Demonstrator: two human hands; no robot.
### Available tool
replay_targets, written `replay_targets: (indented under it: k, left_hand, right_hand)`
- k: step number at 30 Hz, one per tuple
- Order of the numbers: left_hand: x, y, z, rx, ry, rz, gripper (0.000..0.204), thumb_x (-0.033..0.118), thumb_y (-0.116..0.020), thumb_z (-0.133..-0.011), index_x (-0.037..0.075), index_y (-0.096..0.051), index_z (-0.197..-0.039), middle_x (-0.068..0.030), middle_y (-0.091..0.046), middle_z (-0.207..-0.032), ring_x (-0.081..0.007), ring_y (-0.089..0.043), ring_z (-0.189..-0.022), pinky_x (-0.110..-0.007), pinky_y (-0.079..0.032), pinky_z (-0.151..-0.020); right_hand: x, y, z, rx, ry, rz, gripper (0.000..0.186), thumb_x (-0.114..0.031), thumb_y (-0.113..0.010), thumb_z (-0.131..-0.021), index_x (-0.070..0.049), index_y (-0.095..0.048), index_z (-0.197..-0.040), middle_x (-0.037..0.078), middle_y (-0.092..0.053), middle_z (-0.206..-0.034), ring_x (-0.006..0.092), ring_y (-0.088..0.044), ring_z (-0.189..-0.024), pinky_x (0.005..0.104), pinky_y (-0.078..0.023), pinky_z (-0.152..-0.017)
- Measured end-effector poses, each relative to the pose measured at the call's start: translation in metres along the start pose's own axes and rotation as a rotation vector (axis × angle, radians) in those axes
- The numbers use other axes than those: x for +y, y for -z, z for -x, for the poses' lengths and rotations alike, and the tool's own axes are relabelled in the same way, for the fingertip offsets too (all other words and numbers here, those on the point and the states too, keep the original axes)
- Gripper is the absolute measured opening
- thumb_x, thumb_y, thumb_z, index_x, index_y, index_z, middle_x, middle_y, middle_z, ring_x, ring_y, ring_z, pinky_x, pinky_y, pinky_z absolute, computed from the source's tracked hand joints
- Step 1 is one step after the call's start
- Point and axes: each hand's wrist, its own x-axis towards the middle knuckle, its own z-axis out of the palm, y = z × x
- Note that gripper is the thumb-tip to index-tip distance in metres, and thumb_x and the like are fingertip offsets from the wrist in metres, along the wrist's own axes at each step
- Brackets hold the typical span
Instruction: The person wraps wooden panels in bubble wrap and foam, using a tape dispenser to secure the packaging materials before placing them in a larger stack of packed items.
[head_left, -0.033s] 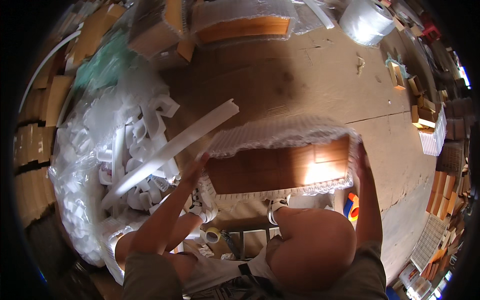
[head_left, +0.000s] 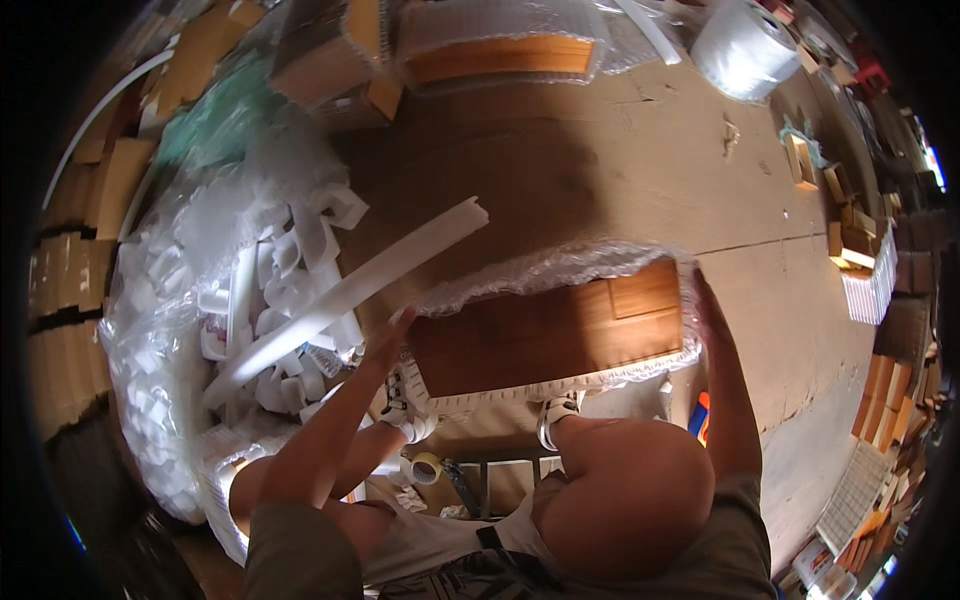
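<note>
A brown wooden panel (head_left: 545,330) is raised over the floor in front of my knees, its right end a little higher in the picture. Clear bubble wrap (head_left: 560,262) surrounds its edges and leaves the broad wooden face bare. My left hand (head_left: 396,332) grips the left end through the wrap. At the opposite end my right hand (head_left: 702,290) presses against the wrapped edge, its fingers partly hidden behind it. Both shoes show just below the panel.
On the left lies a heap of white foam scraps in clear plastic (head_left: 170,370), with a long foam strip (head_left: 350,295) across it. Another wrapped wooden piece (head_left: 500,60) and a plastic film roll (head_left: 745,55) stand at the back. A tape roll (head_left: 427,468) lies near my feet.
The panel has tilted and its right end has shifted slightly left with my right hand. The bright light patch on its face is gone. Both hands keep their hold.
</note>
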Motion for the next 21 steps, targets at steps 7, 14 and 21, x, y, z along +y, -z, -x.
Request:
replay_targets:
  k: [7,14,21]
  left_hand:
    - [-0.074,0.026,-0.096,0.12,0.034,0.077,0.088,0.069,-0.053,-0.097,0.0,-0.046,-0.151,-0.0249,-0.053,-0.15,-0.0387,-0.048,-0.139,-0.042,-0.034,-0.117]
    - [-0.068,-0.007,-0.11,0.377,0.051,0.216,0.078,0.067,-0.041,-0.103,0.003,-0.059,-0.143,-0.0255,-0.059,-0.143,-0.0377,-0.058,-0.13,-0.043,-0.04,-0.113]
    - [-0.03,-0.019,-0.084,0.465,-0.138,-0.055,0.052,0.037,-0.032,-0.113,0.007,-0.044,-0.153,-0.0221,-0.066,-0.13,-0.0386,-0.065,-0.115,-0.049,-0.047,-0.104]
  right_hand:
    - [0.03,-0.071,-0.066,-0.139,-0.147,0.004,0.1,-0.081,-0.037,-0.095,-0.001,-0.043,-0.155,0.019,-0.052,-0.152,0.0345,-0.053,-0.135,0.0457,-0.042,-0.112]
    - [0.03,-0.096,-0.066,0.469,0.499,0.342,0.045,-0.047,-0.052,-0.105,-0.007,-0.069,-0.111,0.006,-0.069,-0.085,0.0257,-0.068,-0.082,0.0396,-0.056,-0.074]
    - [0.03,-0.132,-0.041,0.235,0.526,0.795,0.058,-0.028,-0.043,-0.11,-0.007,-0.026,-0.161,0.022,-0.038,-0.16,0.0361,-0.041,-0.146,0.0476,-0.042,-0.116]
